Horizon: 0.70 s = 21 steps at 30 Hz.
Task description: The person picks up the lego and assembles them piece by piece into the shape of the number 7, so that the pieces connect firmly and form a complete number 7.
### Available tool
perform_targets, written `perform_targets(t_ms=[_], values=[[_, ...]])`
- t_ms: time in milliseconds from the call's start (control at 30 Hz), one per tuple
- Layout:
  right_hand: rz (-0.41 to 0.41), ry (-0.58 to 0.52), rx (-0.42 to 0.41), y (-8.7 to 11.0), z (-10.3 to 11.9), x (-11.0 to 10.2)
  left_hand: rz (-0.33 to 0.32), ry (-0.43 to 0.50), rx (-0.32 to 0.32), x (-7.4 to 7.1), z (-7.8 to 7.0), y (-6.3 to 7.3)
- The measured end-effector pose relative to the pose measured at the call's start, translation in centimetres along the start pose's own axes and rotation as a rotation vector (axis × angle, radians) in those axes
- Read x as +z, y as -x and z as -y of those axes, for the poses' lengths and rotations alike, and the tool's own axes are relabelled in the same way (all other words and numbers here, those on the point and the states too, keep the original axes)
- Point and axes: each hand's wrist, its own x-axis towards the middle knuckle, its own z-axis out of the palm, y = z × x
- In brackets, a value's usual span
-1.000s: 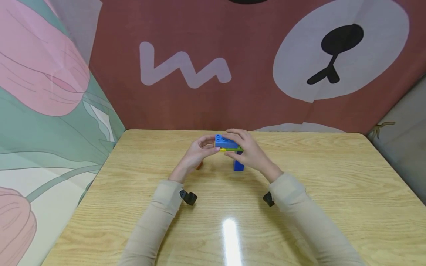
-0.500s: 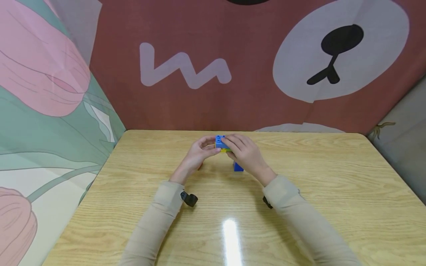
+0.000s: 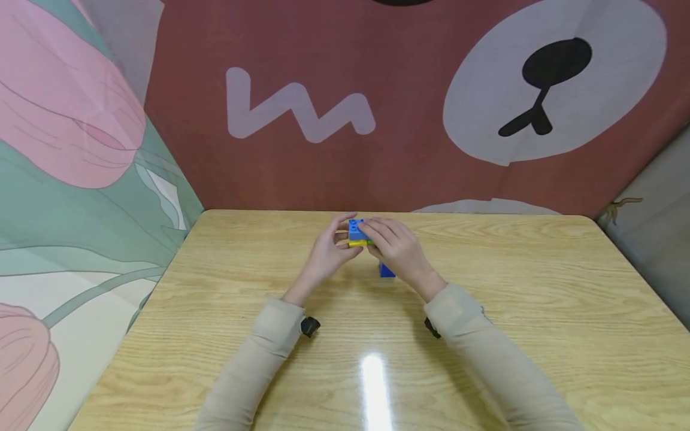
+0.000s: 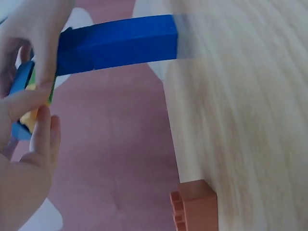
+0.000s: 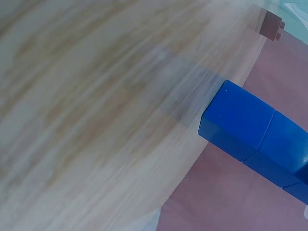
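Observation:
A light blue toy building brick [image 3: 356, 230] with studs on top lies over a yellow piece [image 3: 358, 243] and a bit of green piece [image 4: 52, 91]. My right hand [image 3: 400, 250] grips the blue brick, its fingers over the top and thumb low. At the left end my left hand [image 3: 330, 248] pinches the yellow piece, thumb beneath and fingers behind. A dark blue tower [image 4: 120, 43] of stacked bricks stands on the table just below these pieces. My right hand covers its upper part in the head view.
An orange-brown brick [image 4: 198, 207] stands on the wooden table [image 3: 345, 335] left of the tower; my left hand hides it in the head view. A printed cloth [image 3: 334, 173] hangs behind the table's far edge.
My right hand has come left and curled over the blue brick. My left hand has turned and shifted slightly right, its thumb moving below the yellow piece. The orange-brown brick has gone behind it.

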Motion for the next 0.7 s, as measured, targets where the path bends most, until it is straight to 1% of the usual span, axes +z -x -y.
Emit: perform_targets(t_ms=[100,200,333,433,500,567,700], values=[[-0.012,-0.004,0.001,0.0,0.0,0.1,-0.049,-0.180,0.127,0.5,0.1,0.2],[-0.028,-0.009,-0.001,0.1,0.0,0.1,-0.082,-0.403,0.259,0.7,0.3,0.5],[-0.050,-0.012,-0.003,0.2,-0.1,0.1,-0.136,-0.714,0.445,0.5,0.5,0.8],[-0.067,-0.019,0.001,0.4,-0.1,0.1,-0.190,-0.899,0.563,0.2,0.8,0.7],[-0.071,-0.024,0.006,0.5,-0.1,0.1,-0.209,-0.976,0.614,0.0,0.9,0.7],[-0.071,-0.031,0.009,0.6,-0.2,0.1,-0.223,-1.026,0.647,-0.1,1.1,0.6],[-0.059,-0.030,0.008,0.6,-0.2,0.0,-0.244,-1.074,0.673,-0.1,1.2,0.4]])
